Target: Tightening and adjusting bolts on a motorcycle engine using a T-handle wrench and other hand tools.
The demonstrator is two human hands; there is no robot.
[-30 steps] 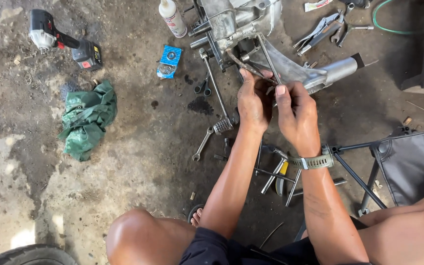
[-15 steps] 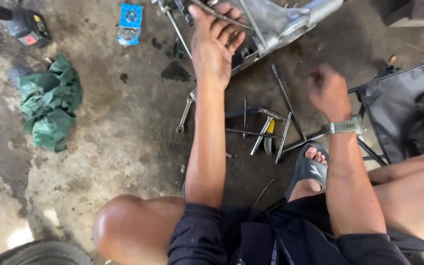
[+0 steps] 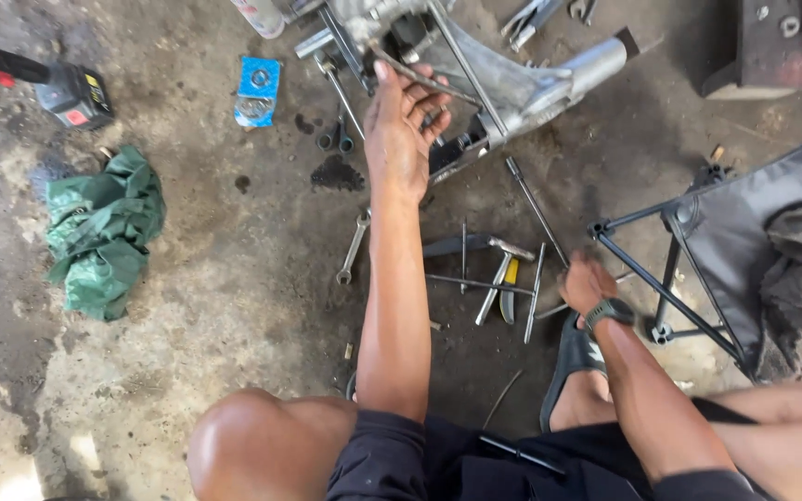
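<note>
While blurred, right hand point(image 3: 585, 283) among tools point(image 3: 498, 278), grip unclear

Left hand point(image 3: 401, 139) grips a metal rod point(image 3: 420, 81); right hand point(image 3: 587, 283) reaches floor tools point(image 3: 503, 278).

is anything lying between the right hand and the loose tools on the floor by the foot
Nothing visible does. The right hand is down at floor level, right beside the loose metal rods and tools to its left, with only bare concrete in between. The left hand is far off, up on the metal engine part.
</note>
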